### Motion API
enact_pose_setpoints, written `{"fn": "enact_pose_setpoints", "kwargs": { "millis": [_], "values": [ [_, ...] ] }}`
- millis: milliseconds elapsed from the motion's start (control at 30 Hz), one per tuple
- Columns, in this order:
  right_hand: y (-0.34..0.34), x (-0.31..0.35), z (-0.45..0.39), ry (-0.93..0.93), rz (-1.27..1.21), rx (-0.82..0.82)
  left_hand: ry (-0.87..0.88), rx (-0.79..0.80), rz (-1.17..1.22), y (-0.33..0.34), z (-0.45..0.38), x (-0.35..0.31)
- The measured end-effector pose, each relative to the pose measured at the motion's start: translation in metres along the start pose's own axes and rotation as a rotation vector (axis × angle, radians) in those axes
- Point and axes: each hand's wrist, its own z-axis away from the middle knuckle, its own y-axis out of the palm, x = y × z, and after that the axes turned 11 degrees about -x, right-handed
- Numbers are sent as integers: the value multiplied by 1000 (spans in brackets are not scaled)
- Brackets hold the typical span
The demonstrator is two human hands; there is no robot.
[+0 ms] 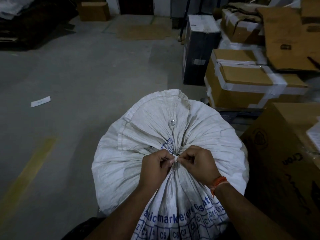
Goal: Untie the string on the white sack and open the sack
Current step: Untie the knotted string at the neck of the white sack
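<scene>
Both hands are working at the gathered neck of the white sack (169, 135) standing on the floor beside taped cartons (242, 84), left hand (154, 168) and right hand (199, 163) pinching the string (174, 158), knot seemingly not yet loosened, mouth still cinched.

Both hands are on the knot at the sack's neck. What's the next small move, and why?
Probably pull the pinched white string ends apart to loosen the knot. The left hand and right hand both pinch it at the gathered neck of the white sack, which is cinched tight and closed, with its pleats running into the tie. The knot itself is too small to read.
</scene>
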Motion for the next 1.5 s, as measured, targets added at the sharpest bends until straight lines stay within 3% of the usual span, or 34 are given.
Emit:
{"fn": "enact_pose_setpoints", "kwargs": {
  "millis": [1500],
  "values": [
    [-27, 8, -8, -38, 141, 127, -75, 2, 43, 0, -3, -4]
  ]
}}
